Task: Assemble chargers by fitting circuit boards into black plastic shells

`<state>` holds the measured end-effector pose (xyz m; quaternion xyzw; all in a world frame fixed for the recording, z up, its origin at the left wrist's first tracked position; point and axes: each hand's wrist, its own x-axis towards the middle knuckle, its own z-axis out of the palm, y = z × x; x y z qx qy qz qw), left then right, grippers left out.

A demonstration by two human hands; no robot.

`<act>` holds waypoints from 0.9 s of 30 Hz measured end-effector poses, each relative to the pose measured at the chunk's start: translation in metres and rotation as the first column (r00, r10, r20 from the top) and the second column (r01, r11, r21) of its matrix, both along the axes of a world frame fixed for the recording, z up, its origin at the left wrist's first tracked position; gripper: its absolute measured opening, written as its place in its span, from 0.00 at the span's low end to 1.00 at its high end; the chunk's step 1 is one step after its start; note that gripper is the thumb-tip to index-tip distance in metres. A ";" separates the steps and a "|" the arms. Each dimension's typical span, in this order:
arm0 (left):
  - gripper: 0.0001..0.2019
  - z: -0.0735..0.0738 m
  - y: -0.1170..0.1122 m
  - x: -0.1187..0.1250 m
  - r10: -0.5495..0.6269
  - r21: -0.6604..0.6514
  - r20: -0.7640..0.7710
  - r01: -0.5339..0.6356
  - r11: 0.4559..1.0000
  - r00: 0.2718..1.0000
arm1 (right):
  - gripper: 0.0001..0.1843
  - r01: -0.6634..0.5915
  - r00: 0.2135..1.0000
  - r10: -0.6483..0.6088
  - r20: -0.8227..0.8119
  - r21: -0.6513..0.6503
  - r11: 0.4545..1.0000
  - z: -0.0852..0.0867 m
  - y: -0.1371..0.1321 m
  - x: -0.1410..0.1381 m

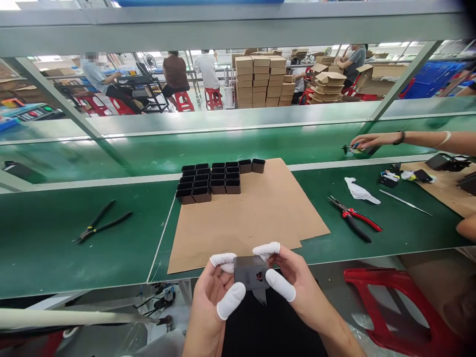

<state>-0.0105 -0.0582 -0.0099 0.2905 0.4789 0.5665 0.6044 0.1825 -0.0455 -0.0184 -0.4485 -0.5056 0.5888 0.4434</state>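
1. My left grip (211,290) and right grip (297,275) are closed on a dark box (247,273), just off the tabletop's (126,263) near edge; my white-covered fingertips (230,300) hide parts of its sides.
2. Its red detail (259,276) is too small to make out.
3. A co-worker's arm (424,140) is cut off at right, its held thing (357,148) unclear.

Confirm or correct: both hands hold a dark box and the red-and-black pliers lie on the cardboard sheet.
Wrong: in the head view, the red-and-black pliers lie on the green tabletop, right of the cardboard sheet. The left hand and right hand hold a dark box.
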 end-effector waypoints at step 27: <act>0.32 -0.011 0.001 0.004 -0.007 0.062 -0.033 0.009 0.998 0.999 | 0.20 -0.004 0.999 -0.005 0.053 0.165 0.986 -0.003 0.009 0.008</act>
